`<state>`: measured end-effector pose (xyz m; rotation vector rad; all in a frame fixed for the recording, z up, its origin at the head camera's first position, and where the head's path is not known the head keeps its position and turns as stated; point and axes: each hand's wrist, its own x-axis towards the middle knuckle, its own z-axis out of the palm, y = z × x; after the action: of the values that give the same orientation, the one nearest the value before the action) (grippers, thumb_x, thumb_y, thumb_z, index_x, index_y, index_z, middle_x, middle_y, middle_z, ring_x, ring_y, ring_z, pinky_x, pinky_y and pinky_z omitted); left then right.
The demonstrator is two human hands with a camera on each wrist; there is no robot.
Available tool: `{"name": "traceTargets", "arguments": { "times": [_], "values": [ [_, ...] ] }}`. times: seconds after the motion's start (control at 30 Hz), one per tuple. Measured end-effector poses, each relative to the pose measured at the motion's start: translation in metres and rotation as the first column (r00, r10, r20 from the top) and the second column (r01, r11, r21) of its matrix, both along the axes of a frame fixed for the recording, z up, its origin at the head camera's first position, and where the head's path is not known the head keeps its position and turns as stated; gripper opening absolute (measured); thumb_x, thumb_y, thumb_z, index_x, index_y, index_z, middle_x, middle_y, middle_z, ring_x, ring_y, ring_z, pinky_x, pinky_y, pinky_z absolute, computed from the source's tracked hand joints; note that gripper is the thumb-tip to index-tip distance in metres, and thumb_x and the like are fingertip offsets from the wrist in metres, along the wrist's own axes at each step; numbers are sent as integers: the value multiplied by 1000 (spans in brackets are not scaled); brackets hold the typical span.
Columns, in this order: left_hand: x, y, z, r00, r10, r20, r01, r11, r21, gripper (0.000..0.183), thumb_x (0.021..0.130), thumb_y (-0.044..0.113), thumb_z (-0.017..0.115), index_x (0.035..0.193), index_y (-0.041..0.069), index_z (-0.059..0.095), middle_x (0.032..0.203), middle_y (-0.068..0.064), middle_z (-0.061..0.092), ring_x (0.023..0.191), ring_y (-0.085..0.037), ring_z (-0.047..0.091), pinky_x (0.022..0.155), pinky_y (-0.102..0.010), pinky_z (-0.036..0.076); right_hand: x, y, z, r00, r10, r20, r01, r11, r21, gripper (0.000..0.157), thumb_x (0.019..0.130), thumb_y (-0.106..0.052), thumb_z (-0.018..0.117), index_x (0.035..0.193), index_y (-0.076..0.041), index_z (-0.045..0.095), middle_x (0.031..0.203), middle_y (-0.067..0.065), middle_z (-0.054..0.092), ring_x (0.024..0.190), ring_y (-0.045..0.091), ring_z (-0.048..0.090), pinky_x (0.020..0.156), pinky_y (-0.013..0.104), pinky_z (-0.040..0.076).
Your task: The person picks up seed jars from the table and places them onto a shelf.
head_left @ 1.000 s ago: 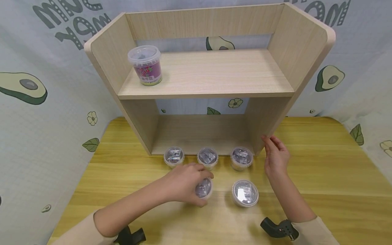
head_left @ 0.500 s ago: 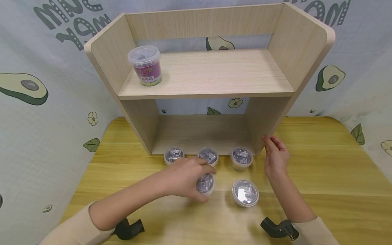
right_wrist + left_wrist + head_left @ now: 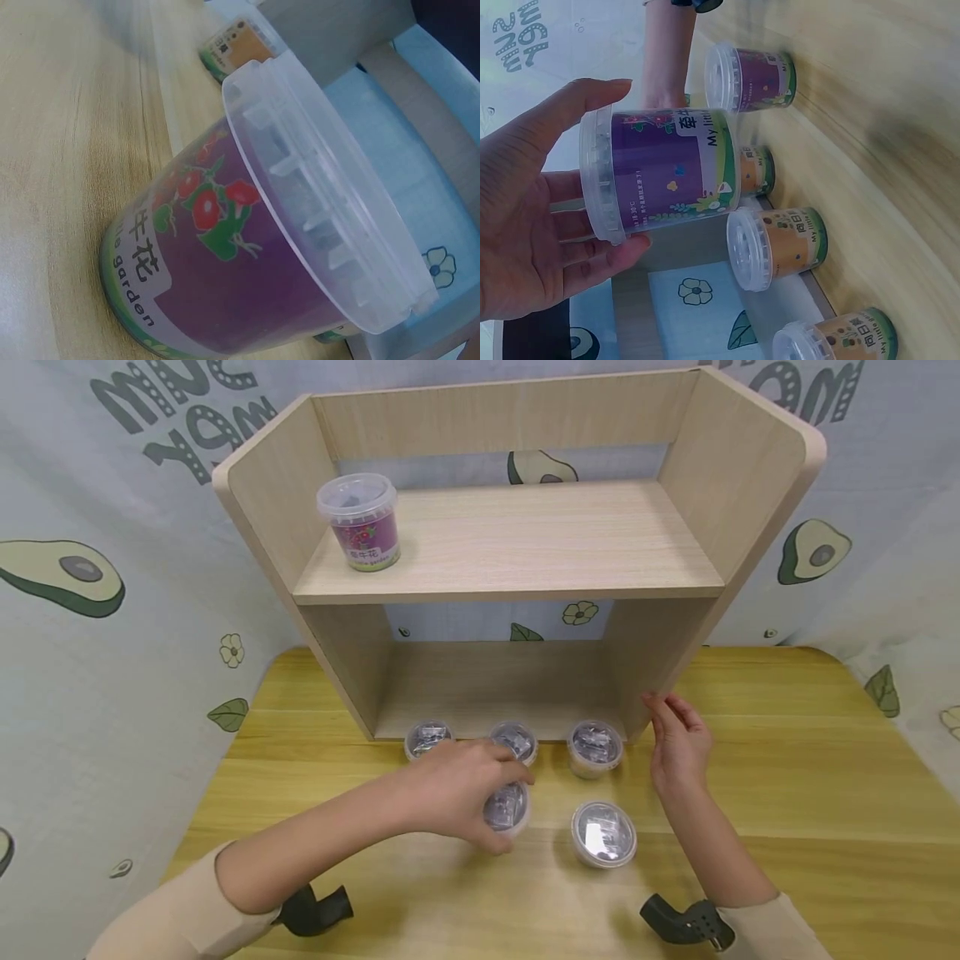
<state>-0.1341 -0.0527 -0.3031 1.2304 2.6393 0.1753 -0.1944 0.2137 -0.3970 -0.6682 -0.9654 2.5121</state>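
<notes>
My left hand (image 3: 453, 789) grips a clear-lidded plastic cup (image 3: 506, 807) in the head view, just in front of the middle cup of the back row. The left wrist view shows its purple label (image 3: 656, 176), with thumb and fingers around the lid end. On the right, my right hand (image 3: 681, 747) holds the lower front edge of a pale wooden shelf unit (image 3: 510, 594) between thumb and fingers. Closest to that hand's camera is another purple-labelled cup (image 3: 225, 247), which stands on the table and is seen at front right in the head view (image 3: 603, 835).
Three orange-labelled cups, among them the right one (image 3: 595, 749) and left one (image 3: 427, 739), line the shelf's front edge. One purple cup (image 3: 362, 522) stands at the left of the upper board. Avocado-print cloth (image 3: 135, 693) hangs behind the wooden table (image 3: 787, 760).
My left hand and its cup have moved slightly away from me and to the right, toward the back row. The right hand stays at the shelf edge.
</notes>
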Motion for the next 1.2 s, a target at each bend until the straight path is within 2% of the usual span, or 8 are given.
{"name": "traceTargets", "arguments": {
  "times": [0.27, 0.5, 0.73, 0.9, 1.03, 1.2],
  "values": [
    [-6, -1, 14, 1000, -30, 4, 30, 1000, 5, 62, 67, 48, 74, 120, 20, 60, 116, 2, 60, 96, -10, 57, 70, -27, 51, 1, 0, 1, 1000, 13, 14, -13, 1000, -6, 16, 71, 14, 70, 79, 1, 64, 93, 7, 55, 81, 13, 59, 76, 18, 51],
    [-11, -1, 25, 999, -50, 20, 49, 998, 51, 57, 67, 48, 74, 116, 22, 61, 109, 5, 60, 89, -9, 58, 66, -25, 50, 0, 1, -1, 1000, -15, -13, 14, 1000, -24, 17, 70, 16, 69, 75, 2, 63, 85, 7, 58, 77, 14, 60, 72, 19, 52],
    [-15, -2, 33, 997, -62, 40, 59, 996, 71, 57, 67, 47, 74, 117, 22, 60, 116, 4, 60, 92, -8, 58, 69, -23, 49, -1, 0, 1, 1000, -2, -1, 2, 1000, -25, 16, 70, 16, 69, 77, 2, 64, 89, 7, 57, 79, 14, 60, 74, 19, 51],
    [-17, -4, 40, 998, -54, 40, 52, 996, 68, 57, 68, 48, 74, 118, 23, 60, 110, 7, 60, 91, -6, 56, 69, -23, 48, 0, 0, 1, 1000, 16, 24, -16, 1000, -4, 17, 71, 13, 70, 80, 1, 64, 93, 7, 56, 82, 13, 60, 76, 18, 51],
    [-20, -7, 50, 999, -45, 23, 44, 996, 73, 58, 68, 49, 73, 119, 24, 60, 104, 10, 58, 88, -4, 53, 68, -22, 48, -1, 0, 1, 1000, 4, 16, -4, 1000, -1, 16, 70, 14, 70, 78, 1, 65, 89, 7, 58, 79, 13, 61, 75, 18, 51],
    [-27, -9, 63, 998, -63, 13, 61, 993, 105, 58, 69, 49, 72, 119, 23, 59, 104, 11, 58, 89, -3, 53, 72, -21, 47, -1, 1, -1, 1000, -11, -2, 11, 1000, -8, 16, 69, 15, 70, 76, 1, 65, 85, 7, 59, 77, 13, 61, 73, 19, 51]
  ]
}}
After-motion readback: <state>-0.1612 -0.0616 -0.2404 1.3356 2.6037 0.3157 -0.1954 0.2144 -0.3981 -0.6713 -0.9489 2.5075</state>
